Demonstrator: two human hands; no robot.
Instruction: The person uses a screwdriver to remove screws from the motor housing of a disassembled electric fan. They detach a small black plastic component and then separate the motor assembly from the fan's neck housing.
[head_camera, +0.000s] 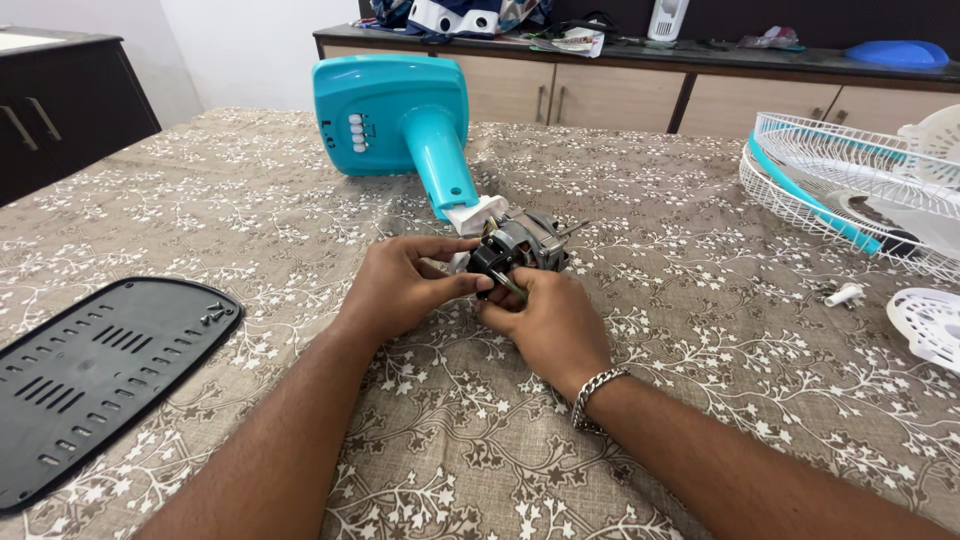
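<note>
The bare fan motor (520, 250), exposed at the neck of the teal fan stand (405, 115) lying mid-worktop, is gripped by the left hand (400, 285) and right hand (545, 320), with the white guard (850, 190) off at right and the black base plate (95, 375) removed at left.

Both forearms are bare, with no sleeves in view. The left hand (400, 290) carries no ring, watch or band. The right hand (545, 320) carries one item: a silver chain-link bracelet (597, 391) (flat, interlocking links) encircling the wrist just behind the hand.
</note>
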